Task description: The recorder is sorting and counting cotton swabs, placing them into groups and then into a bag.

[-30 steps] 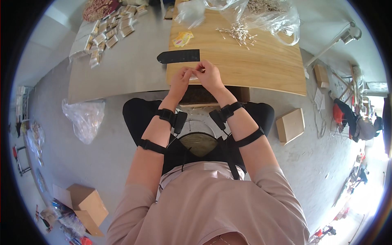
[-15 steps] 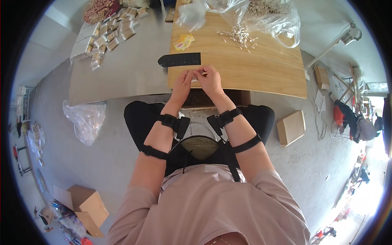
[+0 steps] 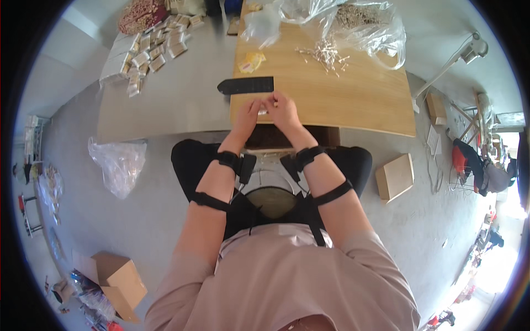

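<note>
My left hand (image 3: 247, 117) and my right hand (image 3: 283, 112) meet over the front edge of the wooden tabletop. Both are closed, with fingertips pinching a small whitish, shiny packet (image 3: 263, 112) that shows only in part between them. Just beyond the fingers lies a flat black strip (image 3: 246, 85) with a pointed left end. Farther back are some small yellow-and-white cards (image 3: 252, 62). A loose pile of cotton swabs (image 3: 326, 55) is spread to the right of the cards.
Clear plastic bags (image 3: 381, 47), one with more swabs inside, rest at the back right. Several small packs (image 3: 157, 51) cover the far left of the grey tabletop (image 3: 171, 99). Below the table front is an open drawer or box (image 3: 309, 138). Cardboard boxes (image 3: 395, 177) stand on the floor.
The view has shifted slightly, so the table sits a little lower. My hands stay together at the table edge, and the right fingers have shifted a little on the packet.
</note>
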Tool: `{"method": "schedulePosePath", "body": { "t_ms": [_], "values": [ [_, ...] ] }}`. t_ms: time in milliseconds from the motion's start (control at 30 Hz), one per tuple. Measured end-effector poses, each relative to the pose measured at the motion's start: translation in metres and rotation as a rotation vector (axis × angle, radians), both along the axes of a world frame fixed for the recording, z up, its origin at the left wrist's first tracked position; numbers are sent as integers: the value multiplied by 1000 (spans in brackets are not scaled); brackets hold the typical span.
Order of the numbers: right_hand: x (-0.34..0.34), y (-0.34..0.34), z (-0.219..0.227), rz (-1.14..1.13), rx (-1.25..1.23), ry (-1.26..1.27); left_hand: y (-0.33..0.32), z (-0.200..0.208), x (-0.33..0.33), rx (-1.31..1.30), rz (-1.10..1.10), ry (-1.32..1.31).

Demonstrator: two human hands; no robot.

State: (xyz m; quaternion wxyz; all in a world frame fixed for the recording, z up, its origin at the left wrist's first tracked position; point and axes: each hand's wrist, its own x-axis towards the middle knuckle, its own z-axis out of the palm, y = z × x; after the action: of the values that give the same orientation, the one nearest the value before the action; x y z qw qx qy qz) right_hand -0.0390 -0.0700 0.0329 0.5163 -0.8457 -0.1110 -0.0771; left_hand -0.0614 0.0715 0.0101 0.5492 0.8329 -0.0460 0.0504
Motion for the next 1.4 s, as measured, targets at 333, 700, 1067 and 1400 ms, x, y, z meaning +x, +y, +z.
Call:
{"method": "schedulePosePath", "body": {
  "t_ms": [333,700,1067,1400],
  "values": [
    [-42,-26,82,158,485,459,6,89,-43,-532,-29,348],
    [-74,-43,108,141,546,499,-1,124,-74,-682,69,439],
    [-93,-49,118,144,501,448,-6,127,-90,-678,112,268],
    [-104,-53,129,172,477,351,-12,142,-100,-628,111,207]
  ]
}}
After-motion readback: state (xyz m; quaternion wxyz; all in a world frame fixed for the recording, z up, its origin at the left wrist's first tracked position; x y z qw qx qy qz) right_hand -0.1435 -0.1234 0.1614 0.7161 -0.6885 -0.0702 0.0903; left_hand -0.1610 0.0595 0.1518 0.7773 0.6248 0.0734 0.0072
